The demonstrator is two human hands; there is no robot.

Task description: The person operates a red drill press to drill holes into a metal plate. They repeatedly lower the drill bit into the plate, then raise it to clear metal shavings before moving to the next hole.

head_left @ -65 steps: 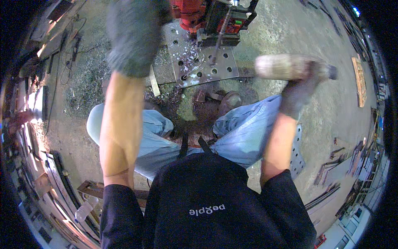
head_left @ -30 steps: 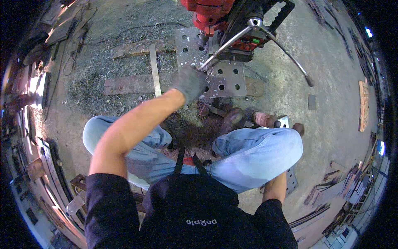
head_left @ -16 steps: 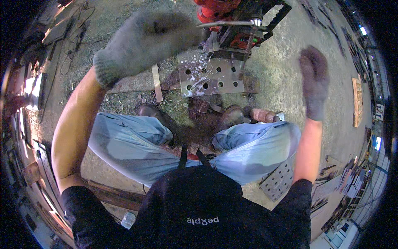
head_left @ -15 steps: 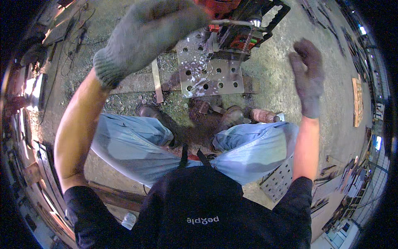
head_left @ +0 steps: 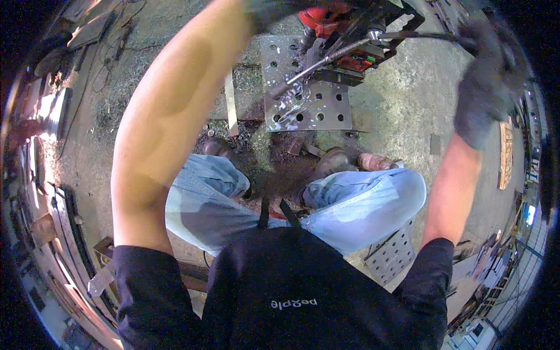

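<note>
My right hand (head_left: 487,87), in a dark work glove, is closed round the outer end of a feed lever (head_left: 417,35) on a drill press. From the lever's hub another rod (head_left: 321,65) slants down to the left. The red drill motor (head_left: 324,22) and its dark frame stand over a steel plate (head_left: 309,114) with several round holes and whitish splashes. My left hand (head_left: 269,13), also gloved, reaches the top edge of the picture beside the motor. Its fingers are cut off or in shadow, so its grip is hidden.
A narrow metal strip (head_left: 231,108) lies left of the plate, among metal shavings. My boots stand close to the plate, with a brownish bottle (head_left: 375,162) by the right one. Another perforated plate (head_left: 391,254) lies beside my right leg. A wooden pallet (head_left: 506,154) is farther right.
My right hand has moved up and right and taken hold of the lever. The lever rods have turned. My left hand has moved up, mostly out of the picture.
</note>
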